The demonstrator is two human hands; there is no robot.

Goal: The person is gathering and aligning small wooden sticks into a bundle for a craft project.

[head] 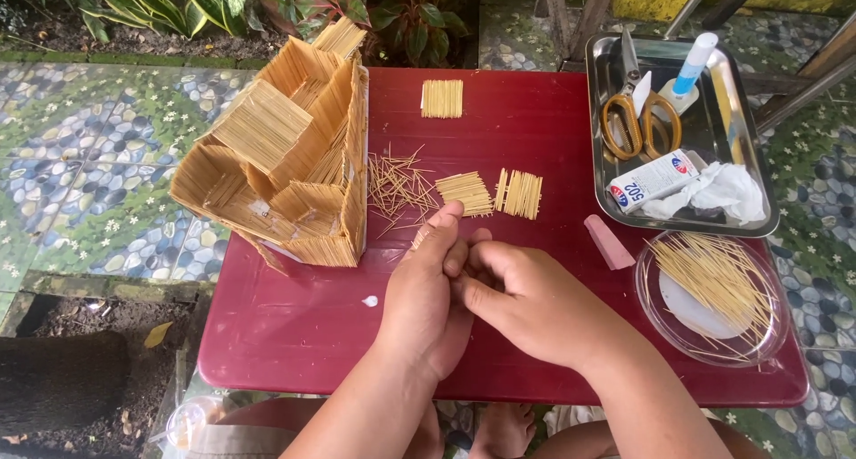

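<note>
Glossy dark-red plastic table, shiny metal tray, matt pale wooden stick house.

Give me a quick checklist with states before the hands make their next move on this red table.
1. Left hand and right hand touching, over the table: ok.
2. What the hands pinch: cannot tell, fingers hide it.
3. Loose toothpicks within reach: ok.
4. Two glued toothpick panels lying flat by the fingertips: ok.
5. Toothpick house model upright: ok.
6. Scissors in the steel tray: ok.
</note>
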